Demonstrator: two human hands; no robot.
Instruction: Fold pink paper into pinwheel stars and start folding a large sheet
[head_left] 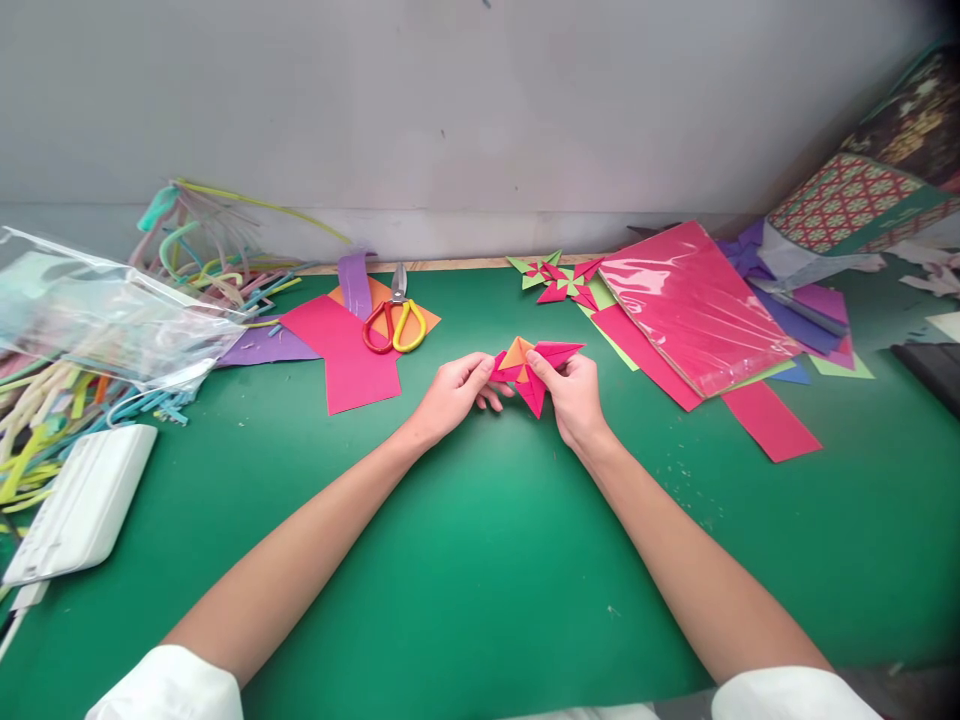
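Observation:
Above the green table, a pink and orange origami star is held between both hands. My left hand pinches its left point between thumb and fingers. On the opposite side, my right hand grips the star with the thumb lying on its front near the orange part; the fingers behind are mostly hidden. Beyond the hands, finished-looking pink and green origami stars lie by the back edge. Scissors with one red and one yellow handle rest on coloured paper to the left.
Pink paper lies under the scissors. At right, a plastic-wrapped pack of pink paper sits over loose sheets, near a patterned bag. Pipe cleaners, a clear plastic bag and a white power bank occupy the left side.

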